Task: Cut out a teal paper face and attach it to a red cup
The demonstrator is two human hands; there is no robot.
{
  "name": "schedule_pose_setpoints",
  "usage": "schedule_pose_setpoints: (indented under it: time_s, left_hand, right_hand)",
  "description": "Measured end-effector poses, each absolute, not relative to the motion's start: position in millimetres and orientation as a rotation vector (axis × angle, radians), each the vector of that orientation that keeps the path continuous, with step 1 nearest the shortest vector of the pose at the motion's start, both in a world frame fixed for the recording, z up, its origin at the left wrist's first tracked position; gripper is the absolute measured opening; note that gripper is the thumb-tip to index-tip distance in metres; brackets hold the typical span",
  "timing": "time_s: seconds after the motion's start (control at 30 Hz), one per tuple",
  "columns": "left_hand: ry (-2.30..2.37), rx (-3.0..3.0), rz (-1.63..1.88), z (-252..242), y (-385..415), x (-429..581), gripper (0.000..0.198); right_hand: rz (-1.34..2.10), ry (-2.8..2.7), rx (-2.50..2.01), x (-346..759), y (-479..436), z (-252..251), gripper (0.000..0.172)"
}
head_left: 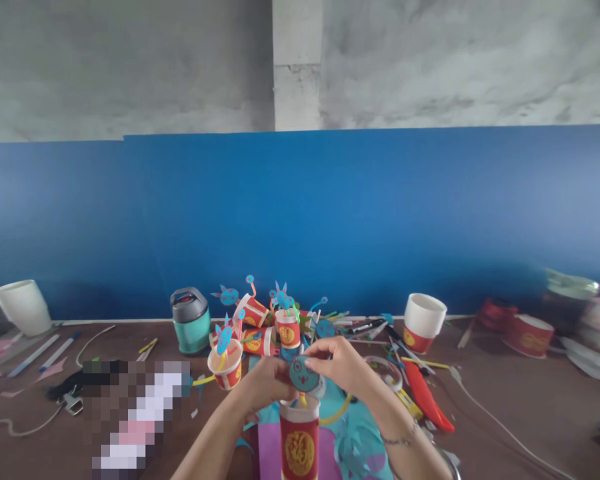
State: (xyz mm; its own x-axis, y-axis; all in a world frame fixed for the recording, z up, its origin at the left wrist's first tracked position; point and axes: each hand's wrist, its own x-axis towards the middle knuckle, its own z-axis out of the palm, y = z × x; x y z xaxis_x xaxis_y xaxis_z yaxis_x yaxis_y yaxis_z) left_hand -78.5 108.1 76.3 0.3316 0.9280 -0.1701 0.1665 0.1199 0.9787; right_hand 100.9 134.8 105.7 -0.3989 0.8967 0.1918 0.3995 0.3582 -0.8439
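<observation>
Between my two hands is a round blue paper face with drawn eyes and a mouth. It sits above a red-and-white paper cup, and a yellow straw shows between face and cup rim. My left hand grips the face at its left edge, fingers partly hidden behind it. At the upper right edge, my right hand pinches it between thumb and fingers. Just behind are several similar cups, one of them upright with a blue paper figure on a straw.
Blue paper scraps and a purple sheet lie under the cup. To the right are a red-handled tool, a stack of white cups and a white cable. A teal container stands left, before a blue partition.
</observation>
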Motion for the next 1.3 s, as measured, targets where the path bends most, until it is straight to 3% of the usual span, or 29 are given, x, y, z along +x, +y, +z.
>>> schedule_pose_setpoints:
  time_s: [0.53,0.8,1.3]
  left_hand:
    - [1.145,1.359,0.717,79,109,-78,0.028]
    - [1.123,1.327,0.815,73,106,-73,0.026]
    - [1.07,1.249,0.842,68,111,-74,0.033]
  right_hand:
    - [1.018,-1.928,-1.096,107,141,98,0.024]
    - [0.967,-1.92,-1.121,97,133,100,0.016]
    - [0.923,-1.965,-1.176,93,134,96,0.02]
